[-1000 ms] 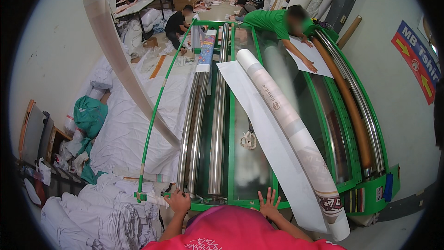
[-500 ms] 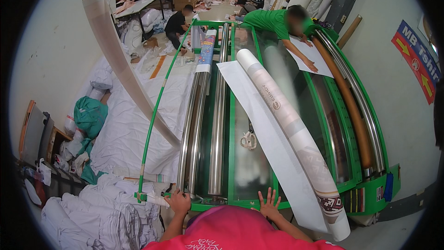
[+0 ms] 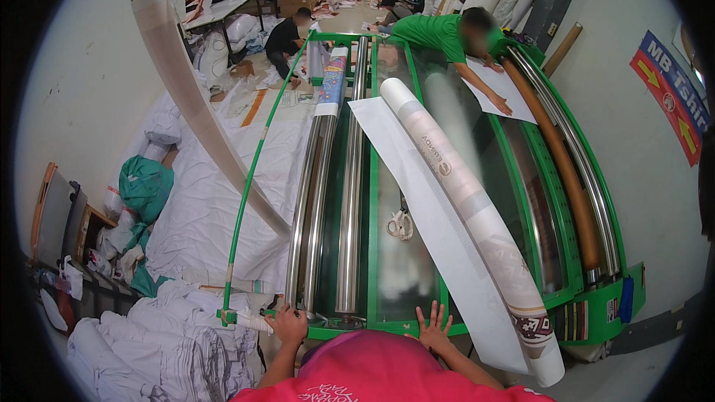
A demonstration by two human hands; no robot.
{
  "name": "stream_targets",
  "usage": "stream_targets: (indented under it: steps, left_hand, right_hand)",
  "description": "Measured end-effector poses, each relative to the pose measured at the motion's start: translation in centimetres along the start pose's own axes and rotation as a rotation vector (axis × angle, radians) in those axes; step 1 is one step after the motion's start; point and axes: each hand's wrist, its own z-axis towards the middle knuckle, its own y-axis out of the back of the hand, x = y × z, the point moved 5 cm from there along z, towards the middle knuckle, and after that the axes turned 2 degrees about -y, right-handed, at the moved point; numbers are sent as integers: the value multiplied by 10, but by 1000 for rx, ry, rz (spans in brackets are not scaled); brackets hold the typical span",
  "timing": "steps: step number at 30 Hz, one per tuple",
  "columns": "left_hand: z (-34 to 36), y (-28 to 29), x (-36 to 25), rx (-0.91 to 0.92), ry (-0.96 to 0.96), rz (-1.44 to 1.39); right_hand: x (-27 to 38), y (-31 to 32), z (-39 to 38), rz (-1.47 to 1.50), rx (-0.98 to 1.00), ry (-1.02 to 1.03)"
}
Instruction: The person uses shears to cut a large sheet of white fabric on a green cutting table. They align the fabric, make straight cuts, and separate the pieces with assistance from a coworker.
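My left hand [image 3: 289, 321] rests with bent, slightly parted fingers on the near end of the green machine [image 3: 443, 327], beside the steel rollers [image 3: 348, 238]. My right hand [image 3: 434, 327] lies spread on the frame's edge, holding nothing. Right of it a printed paper roll [image 3: 469, 216] lies diagonally across the machine, with a loose white sheet [image 3: 417, 186] along its left side. White-handled scissors [image 3: 400, 225] sit on the middle panel. A brown roller [image 3: 566, 171] runs along the right side.
A green-sleeved co-worker [image 3: 439, 33] leans over a white sheet [image 3: 497, 100] at the far end. Another person [image 3: 283, 45] crouches beyond. A long pale sheet [image 3: 201, 112] stands at left above white cloth [image 3: 179, 223], near piled fabric [image 3: 164, 350] and a green bundle [image 3: 145, 186].
Distant workers at the back have shifted slightly, with a pale piece lifted among them. My hands and the things on the machine look unchanged.
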Motion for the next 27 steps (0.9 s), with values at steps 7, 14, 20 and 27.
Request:
stream_targets:
  steps: [7, 14, 20, 27]
  left_hand:
    - [0, 2, -1, 20, 9, 1]
    - [-1, -1, 1, -3, -8, 5]
    - [0, -3, 1, 20, -3, 1]
    - [-1, -6, 5, 9, -16, 4]
  right_hand:
    - [0, 0, 0, -5, 7, -6]
    - [1, 1, 0, -14, 23, -21]
    - [0, 1, -1, -19, 7, -13]
    - [0, 0, 1, 7, -14, 2]
